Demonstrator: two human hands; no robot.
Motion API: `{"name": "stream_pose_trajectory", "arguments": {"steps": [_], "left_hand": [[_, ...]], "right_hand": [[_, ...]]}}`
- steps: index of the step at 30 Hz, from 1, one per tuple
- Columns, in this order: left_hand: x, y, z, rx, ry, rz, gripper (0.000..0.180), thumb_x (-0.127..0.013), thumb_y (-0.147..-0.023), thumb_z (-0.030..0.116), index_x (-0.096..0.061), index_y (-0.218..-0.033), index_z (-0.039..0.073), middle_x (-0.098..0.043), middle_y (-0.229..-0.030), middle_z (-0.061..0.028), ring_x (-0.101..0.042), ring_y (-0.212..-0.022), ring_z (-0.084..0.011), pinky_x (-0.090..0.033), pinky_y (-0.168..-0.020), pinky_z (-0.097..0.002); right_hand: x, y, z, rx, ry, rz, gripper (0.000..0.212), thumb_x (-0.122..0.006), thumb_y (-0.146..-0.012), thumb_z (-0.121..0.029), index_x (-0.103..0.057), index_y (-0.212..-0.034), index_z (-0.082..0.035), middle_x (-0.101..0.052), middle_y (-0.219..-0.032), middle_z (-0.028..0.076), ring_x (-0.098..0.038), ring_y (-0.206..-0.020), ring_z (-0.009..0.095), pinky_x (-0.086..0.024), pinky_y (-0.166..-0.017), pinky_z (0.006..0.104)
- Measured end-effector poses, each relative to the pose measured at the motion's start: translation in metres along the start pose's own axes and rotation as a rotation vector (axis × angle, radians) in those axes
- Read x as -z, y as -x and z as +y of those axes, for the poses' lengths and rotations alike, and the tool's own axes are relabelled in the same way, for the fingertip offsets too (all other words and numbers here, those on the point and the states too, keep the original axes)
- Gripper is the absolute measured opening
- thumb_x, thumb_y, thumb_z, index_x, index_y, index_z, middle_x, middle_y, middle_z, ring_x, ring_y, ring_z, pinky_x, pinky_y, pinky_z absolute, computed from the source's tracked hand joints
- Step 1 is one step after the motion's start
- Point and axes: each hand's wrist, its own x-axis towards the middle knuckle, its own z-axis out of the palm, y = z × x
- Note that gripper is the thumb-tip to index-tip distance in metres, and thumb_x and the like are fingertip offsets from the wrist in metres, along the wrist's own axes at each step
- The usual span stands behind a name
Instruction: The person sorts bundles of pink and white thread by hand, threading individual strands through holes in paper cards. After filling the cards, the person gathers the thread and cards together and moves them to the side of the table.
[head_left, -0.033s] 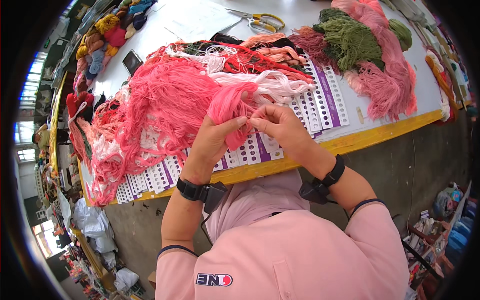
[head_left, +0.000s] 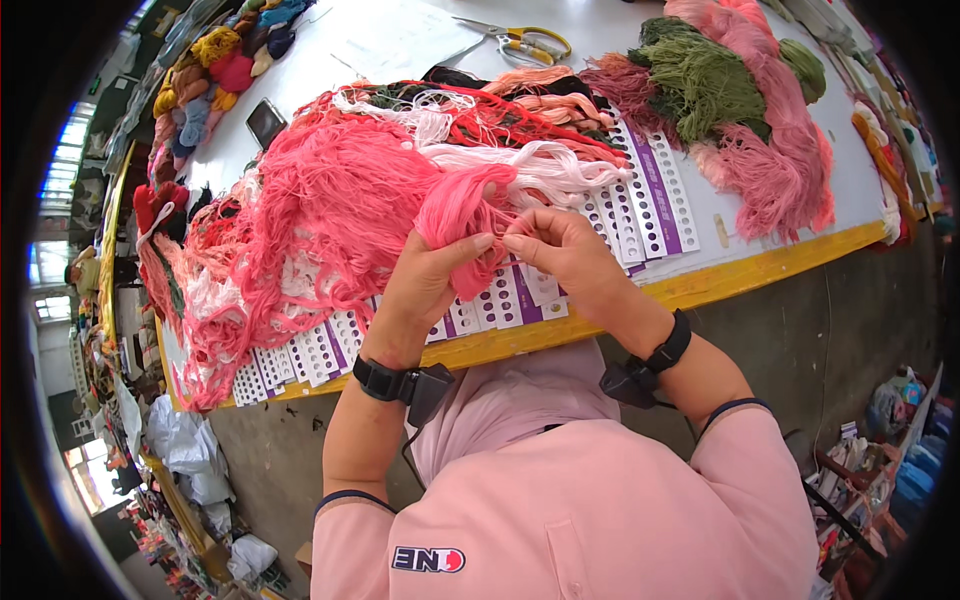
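My left hand (head_left: pixel 428 275) is closed around a bunched skein of pink embroidery thread (head_left: pixel 452 208), its thumb lying across the front. Close to its right, my right hand (head_left: pixel 572 255) pinches fine pink strands drawn from that skein between thumb and fingertips. The skein joins a large loose heap of pink thread (head_left: pixel 340 190) spread to the left. Behind the hands run white thread hanks (head_left: pixel 565 168), with red and peach ones further back. White and purple cards with rows of round holes (head_left: pixel 625 215) lie under the threads along the table's near side.
Yellow-handled scissors (head_left: pixel 530 45) and a paper sheet lie at the back of the white table, which has a yellow edge (head_left: pixel 760 278). A phone (head_left: pixel 265 122) sits left of the heap. Green and dusty-pink hanks (head_left: pixel 700 95) lie at right, multicoloured bundles (head_left: pixel 215 75) at far left.
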Motion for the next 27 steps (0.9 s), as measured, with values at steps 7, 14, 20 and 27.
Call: {"name": "stream_pose_trajectory", "arguments": {"steps": [7,14,20,27], "left_hand": [[0.001,0.000,0.000,0.011,0.004,0.004,0.050,-0.064,-0.087,-0.006,-0.050,-0.135,0.001,-0.063,-0.117,-0.0073,-0.063,-0.102,-0.0150,-0.053,-0.089,-0.0292],[-0.003,0.001,0.002,-0.011,0.000,0.019,0.050,-0.064,-0.087,-0.006,-0.050,-0.135,0.001,-0.064,-0.117,-0.0078,-0.064,-0.102,-0.0152,-0.053,-0.089,-0.0298],[-0.001,0.002,0.002,0.010,-0.019,0.008,0.049,-0.064,-0.086,-0.006,-0.051,-0.133,0.000,-0.066,-0.111,-0.0074,-0.065,-0.100,-0.0157,-0.053,-0.088,-0.0297],[-0.010,0.000,-0.004,-0.065,-0.192,0.056,0.046,-0.068,-0.082,-0.004,-0.057,-0.127,0.001,-0.067,-0.107,-0.0051,-0.065,-0.095,-0.0128,-0.052,-0.084,-0.0271]], "right_hand": [[0.004,0.004,-0.002,-0.043,-0.166,0.003,0.006,-0.062,-0.095,-0.013,-0.061,-0.095,-0.006,-0.055,-0.082,-0.006,-0.046,-0.068,0.002,-0.039,-0.062,0.0184],[0.008,0.004,0.006,-0.054,-0.188,-0.009,0.007,-0.061,-0.096,-0.016,-0.060,-0.097,-0.009,-0.051,-0.078,-0.009,-0.038,-0.063,-0.001,-0.030,-0.054,0.0158],[0.007,0.002,0.003,-0.025,-0.389,0.019,0.011,-0.060,-0.097,-0.018,-0.058,-0.098,-0.008,-0.049,-0.076,-0.007,-0.039,-0.064,0.002,-0.032,-0.058,0.0176],[-0.001,-0.006,-0.010,-0.094,-0.149,0.012,0.013,-0.066,-0.092,-0.017,-0.061,-0.097,-0.006,-0.064,-0.086,-0.001,-0.049,-0.067,0.002,-0.038,-0.059,0.0175]]}}
